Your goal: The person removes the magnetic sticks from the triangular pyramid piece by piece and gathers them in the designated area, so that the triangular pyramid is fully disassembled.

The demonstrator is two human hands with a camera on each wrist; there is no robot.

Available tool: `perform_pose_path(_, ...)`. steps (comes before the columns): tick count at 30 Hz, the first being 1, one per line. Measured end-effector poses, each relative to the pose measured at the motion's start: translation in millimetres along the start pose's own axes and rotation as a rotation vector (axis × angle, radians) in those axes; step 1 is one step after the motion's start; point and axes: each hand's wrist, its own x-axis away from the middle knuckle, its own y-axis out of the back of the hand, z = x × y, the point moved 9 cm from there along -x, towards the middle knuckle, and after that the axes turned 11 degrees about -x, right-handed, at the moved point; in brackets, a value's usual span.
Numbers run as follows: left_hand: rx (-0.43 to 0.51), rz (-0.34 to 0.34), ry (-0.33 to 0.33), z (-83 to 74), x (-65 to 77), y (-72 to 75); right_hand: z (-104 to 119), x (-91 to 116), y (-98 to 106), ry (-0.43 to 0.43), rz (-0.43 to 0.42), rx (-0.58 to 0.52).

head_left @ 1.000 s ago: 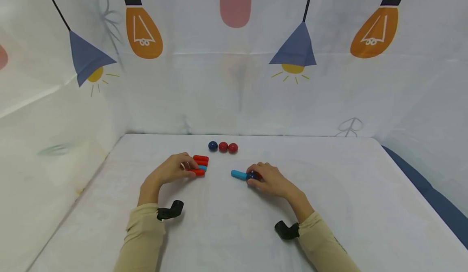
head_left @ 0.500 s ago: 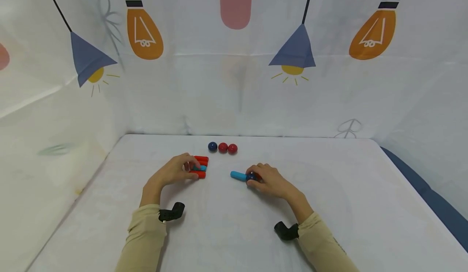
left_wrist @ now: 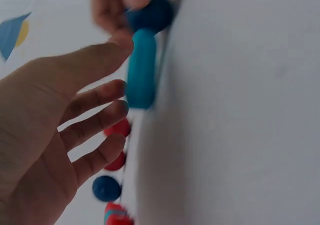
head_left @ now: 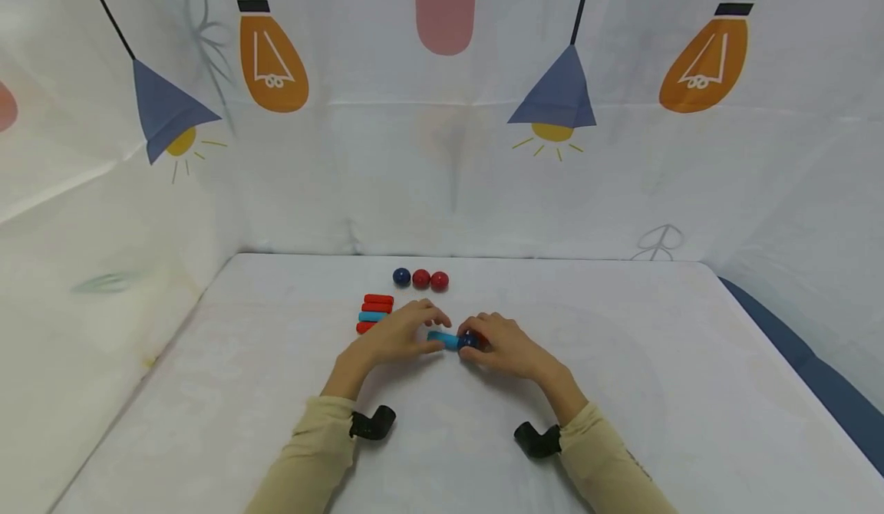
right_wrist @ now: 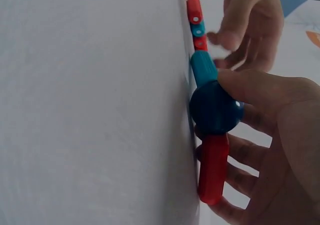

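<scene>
Left fingers [left_wrist: 100,121] parted around the blue stick [left_wrist: 142,72], lying left-to-right mid-frame; right fingers [right_wrist: 250,154] pinch its right-end dark-blue ball [right_wrist: 215,107]!

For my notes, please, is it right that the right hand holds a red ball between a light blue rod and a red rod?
Almost: the right hand holds a dark blue ball, not a red one, between the light blue rod and red rod; see the right wrist view.

The held ball [right_wrist: 214,107] looks glossy, the blue rod [left_wrist: 142,75] smooth plastic, the sleeves [head_left: 312,449] cloth.
</scene>
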Motion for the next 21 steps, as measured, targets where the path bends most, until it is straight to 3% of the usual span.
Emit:
perform_pose_path(6, -0.08, 0.042, -0.026, -12.8, -7.2, -17.3, 1.3, -0.4, 0.0, 0.014, -0.044, 0.028)
perform_pose_path(17, -0.022, 0.076, -0.056, -12.4, -4.2, -15.4, 2.5, -0.7, 0.5, -0.014, -0.045, 0.029)
perform_pose_path(21, 0.028, 0.105, -0.018, -3.1, 0.6, -12.0, 2.7, -0.1, 1.1, -0.03, -0.036, 0.02)
